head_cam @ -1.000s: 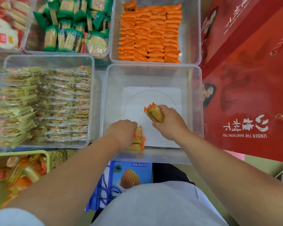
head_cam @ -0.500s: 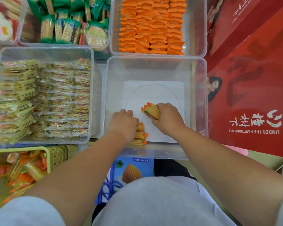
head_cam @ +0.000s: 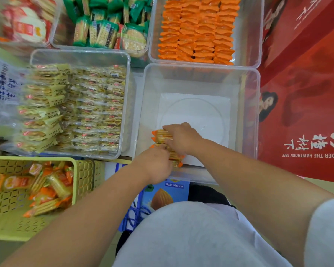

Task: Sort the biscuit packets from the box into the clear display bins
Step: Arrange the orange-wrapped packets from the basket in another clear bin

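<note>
A clear display bin (head_cam: 247, 105) stands in front of me, bare but for a short row of orange-ended biscuit packets (head_cam: 160, 136) at its near left corner. My right hand (head_cam: 181, 138) lies on top of that row, fingers closed over the far packets. Just in front, at the near wall, my left hand (head_cam: 154, 163) presses against the row's near end; whether it grips a packet is hidden. A yellow slotted basket (head_cam: 83, 182) at lower left holds several loose orange-ended packets (head_cam: 44, 191).
A clear bin of yellow packets (head_cam: 81, 108) sits left of the one I work in. Behind stand bins of orange packets (head_cam: 197, 29), green packets (head_cam: 106, 29) and red-white packets (head_cam: 25, 26). Red gift bags (head_cam: 305, 93) line the right side. A blue carton (head_cam: 162, 197) lies below.
My right hand carried its packets left and down onto the row at the bin's near left corner. My left hand drew back toward the near wall. The view shifted rightward.
</note>
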The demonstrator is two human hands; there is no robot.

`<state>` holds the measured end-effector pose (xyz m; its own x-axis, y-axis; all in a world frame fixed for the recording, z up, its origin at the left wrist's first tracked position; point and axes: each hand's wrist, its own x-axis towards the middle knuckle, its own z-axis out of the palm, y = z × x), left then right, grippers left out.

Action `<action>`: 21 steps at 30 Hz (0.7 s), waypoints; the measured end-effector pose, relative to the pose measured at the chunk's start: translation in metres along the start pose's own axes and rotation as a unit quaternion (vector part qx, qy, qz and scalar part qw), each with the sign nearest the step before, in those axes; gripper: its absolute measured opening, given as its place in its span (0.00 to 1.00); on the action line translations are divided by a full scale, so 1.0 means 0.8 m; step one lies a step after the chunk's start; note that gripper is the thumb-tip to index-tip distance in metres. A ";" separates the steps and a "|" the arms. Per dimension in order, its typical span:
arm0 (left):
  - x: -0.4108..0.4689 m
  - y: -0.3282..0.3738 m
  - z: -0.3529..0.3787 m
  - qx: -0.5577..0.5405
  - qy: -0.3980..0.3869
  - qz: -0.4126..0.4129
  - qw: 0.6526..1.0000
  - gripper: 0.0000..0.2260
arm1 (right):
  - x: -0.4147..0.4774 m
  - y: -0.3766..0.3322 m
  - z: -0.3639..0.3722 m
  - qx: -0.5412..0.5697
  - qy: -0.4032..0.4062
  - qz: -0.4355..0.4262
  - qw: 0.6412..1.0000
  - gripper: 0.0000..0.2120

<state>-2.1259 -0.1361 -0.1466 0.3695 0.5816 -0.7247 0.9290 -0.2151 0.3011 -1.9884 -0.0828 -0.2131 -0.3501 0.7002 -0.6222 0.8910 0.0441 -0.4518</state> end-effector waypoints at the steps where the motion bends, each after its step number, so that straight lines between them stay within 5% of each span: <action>1: -0.007 0.000 0.002 -0.007 0.000 -0.002 1.000 0.11 | 0.001 -0.001 0.001 -0.009 -0.017 -0.007 1.000 0.29; 4: -0.032 0.000 0.007 -0.030 0.040 -0.002 0.999 0.14 | -0.001 0.001 0.007 -0.025 -0.048 -0.017 0.998 0.33; 10: -0.106 0.000 0.017 -0.186 0.302 0.009 0.935 0.11 | -0.006 -0.001 0.013 -0.106 0.003 -0.020 0.994 0.38; 16: -0.182 -0.026 0.048 -0.236 0.441 -0.111 0.859 0.10 | -0.021 -0.030 0.001 -0.056 0.028 -0.033 0.997 0.35; 21: -0.235 -0.075 0.086 -0.282 0.503 -0.239 0.782 0.13 | -0.063 -0.083 -0.005 0.009 0.188 -0.114 0.976 0.23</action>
<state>-2.2494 -0.2865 -0.0711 -0.4816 0.8736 -0.0703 0.6954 0.4298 0.5760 -2.0291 -0.1178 -0.1491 -0.4060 0.8851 -0.2275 0.7956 0.2198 -0.5645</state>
